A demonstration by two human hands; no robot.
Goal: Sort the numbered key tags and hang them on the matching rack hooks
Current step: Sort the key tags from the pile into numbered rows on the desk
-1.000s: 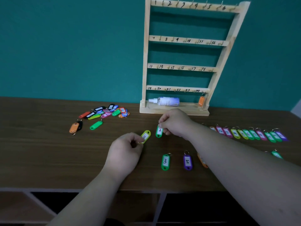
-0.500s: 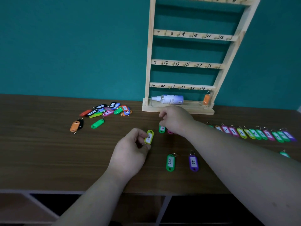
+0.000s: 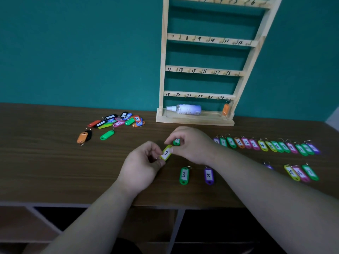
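- Before the rack point(image 3: 162, 70), fingers point(image 3: 153, 146) of the left hand point(image 3: 141, 167) pinch a yellow tag point(image 3: 166, 153) by its ring end.
- Nearer the rack, the right hand point(image 3: 192, 143) curls round a green tag point(image 3: 177, 142).
- Tags seem light, stiff, slick: pinch flat faces.

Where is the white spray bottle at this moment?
In the head view, the white spray bottle lies on its side on the wooden rack's base, toward its left end, below the bottom rail; an orange tag hangs to its right.
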